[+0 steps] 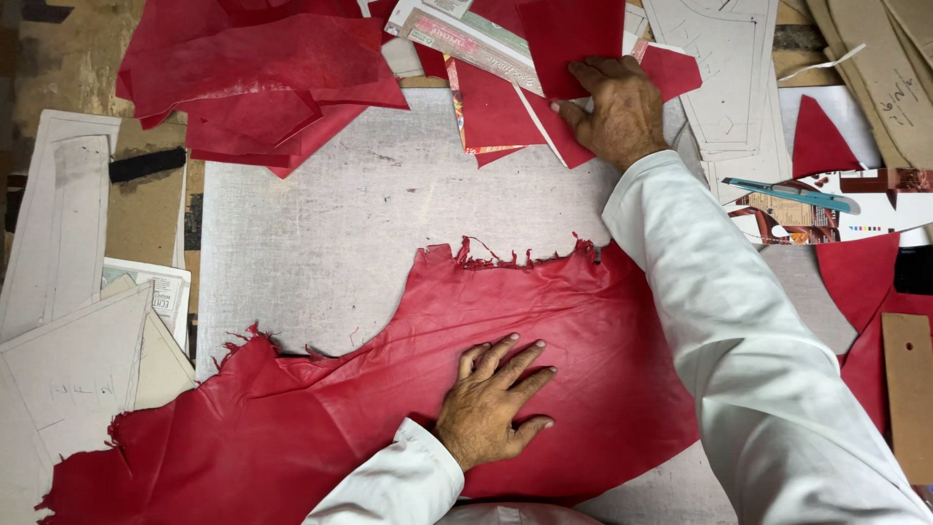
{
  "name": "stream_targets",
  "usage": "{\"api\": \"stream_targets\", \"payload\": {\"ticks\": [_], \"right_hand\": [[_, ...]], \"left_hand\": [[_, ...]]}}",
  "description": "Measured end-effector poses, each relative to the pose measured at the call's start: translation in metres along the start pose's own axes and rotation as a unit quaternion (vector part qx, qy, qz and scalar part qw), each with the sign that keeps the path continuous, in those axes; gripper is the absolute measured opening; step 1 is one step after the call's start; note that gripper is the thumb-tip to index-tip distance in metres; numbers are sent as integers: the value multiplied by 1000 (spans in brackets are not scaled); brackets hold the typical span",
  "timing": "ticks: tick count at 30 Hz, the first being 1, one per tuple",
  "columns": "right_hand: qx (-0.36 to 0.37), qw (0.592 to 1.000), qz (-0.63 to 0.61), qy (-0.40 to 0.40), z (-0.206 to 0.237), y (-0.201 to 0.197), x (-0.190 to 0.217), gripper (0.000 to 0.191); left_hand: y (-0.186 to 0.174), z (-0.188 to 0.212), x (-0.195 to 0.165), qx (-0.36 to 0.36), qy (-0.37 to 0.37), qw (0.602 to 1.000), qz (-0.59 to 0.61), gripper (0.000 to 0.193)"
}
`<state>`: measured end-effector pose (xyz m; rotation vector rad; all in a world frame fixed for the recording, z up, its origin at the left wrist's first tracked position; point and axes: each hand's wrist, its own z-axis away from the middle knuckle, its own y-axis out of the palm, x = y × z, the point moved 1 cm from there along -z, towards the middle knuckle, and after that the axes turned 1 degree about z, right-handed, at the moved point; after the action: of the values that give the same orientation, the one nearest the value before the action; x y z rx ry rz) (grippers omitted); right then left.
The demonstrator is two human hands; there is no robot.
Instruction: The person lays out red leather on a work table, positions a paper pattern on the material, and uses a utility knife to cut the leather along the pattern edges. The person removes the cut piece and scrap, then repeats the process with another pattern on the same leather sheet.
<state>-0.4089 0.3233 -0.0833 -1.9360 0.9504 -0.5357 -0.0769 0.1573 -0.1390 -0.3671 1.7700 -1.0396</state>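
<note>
- Nearest the camera, two white sleeves (777,389) enter from the bottom edge, both the person's own.
- Left hand (494,401): flat, fingers spread wide, palm down, gripping nothing, pressing on the large red hide (389,389).
- Large red hide: one piece, smooth with a slight sheen and shallow creases; upper edge ragged and frayed, outline irregular. It spans the near part of the worktop (321,214) from the lower left corner to under the right sleeve.
- Right hand (614,109): reached to the far side, palm down, fingers bent, resting on a cut red piece (569,44). Whether the fingers pinch the piece or only press it cannot be told.
- Cut red piece: matte, straight-edged, roughly rectangular, lying directly under the right fingertips, well apart from the left hand.
- Worktop: pale grey sheet, scratched and scored, bare between the two hands.
- Red offcuts (253,78): one overlapping heap at the far left, several layers, exact count unclear.
- Paper patterns (58,233): stiff, off-white, at least three on the left edge; more lie at the far right.
- Teal-handled knife (792,194): one, slim, just beside the right sleeve, on printed paper.
- Small red triangle (818,141): one, beyond the knife.
- Wooden block (909,389): one, flat, rectangular, at the right edge.
</note>
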Motion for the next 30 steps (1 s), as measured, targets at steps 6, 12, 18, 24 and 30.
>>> {"api": "stream_targets", "payload": {"ticks": [6, 12, 18, 24, 30], "right_hand": [[-1, 993, 97, -73, -19, -4, -11, 22], [-126, 976, 97, -147, -13, -44, 25, 23], [64, 969, -106, -214, 73, -53, 128, 44], [-9, 992, -84, 97, 42, -33, 36, 59], [130, 953, -47, 269, 16, -26, -4, 129]], "left_hand": [[-8, 0, -1, -34, -32, 993, 109, 75], [-41, -38, 33, -217, -198, 720, 629, 100], [-71, -73, 87, -408, -245, 547, 688, 65], [-61, -84, 99, -465, -343, 580, 575, 50], [-81, -71, 108, -491, -227, 543, 642, 47]]}}
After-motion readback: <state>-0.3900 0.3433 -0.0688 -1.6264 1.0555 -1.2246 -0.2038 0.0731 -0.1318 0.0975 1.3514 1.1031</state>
